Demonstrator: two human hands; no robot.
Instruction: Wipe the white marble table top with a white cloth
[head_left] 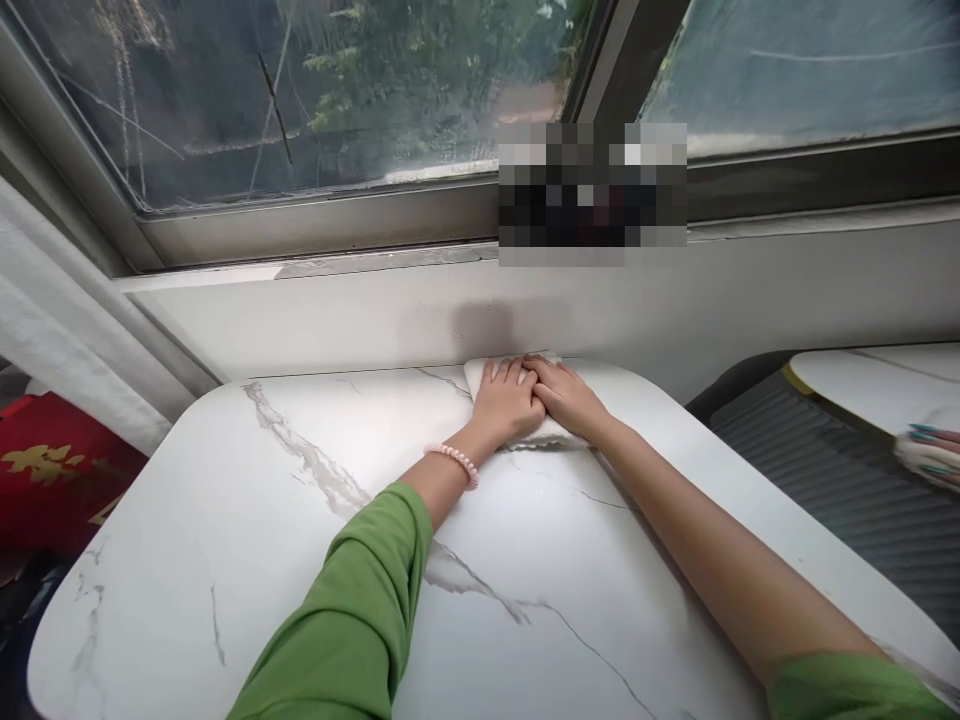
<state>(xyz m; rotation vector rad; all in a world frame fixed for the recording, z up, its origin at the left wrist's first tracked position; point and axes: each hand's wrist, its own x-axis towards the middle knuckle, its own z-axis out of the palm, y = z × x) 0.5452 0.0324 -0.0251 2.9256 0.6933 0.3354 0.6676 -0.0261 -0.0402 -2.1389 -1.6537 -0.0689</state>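
A folded white cloth (pixel 551 438) lies on the marble-patterned white table (pixel 247 560), at its far edge by the wall. My left hand (pixel 510 400) presses down on the cloth with its fingers stretched forward, and a pink bead bracelet circles the wrist. Against it, my right hand (pixel 566 395) also lies on the cloth, its fingers touching and partly overlapping the left fingers. Both hands are open and flat; part of the cloth is hidden beneath them.
Behind the table are a white wall (pixel 315 325) and a window frame (pixel 322 222). A white curtain (pixel 75 310) and a red bag (pixel 64 470) are at left. At right, another person's hand (pixel 934 440) rests on a white cloth on a second tabletop (pixel 862 385), near a dark ribbed surface (pixel 817 480).
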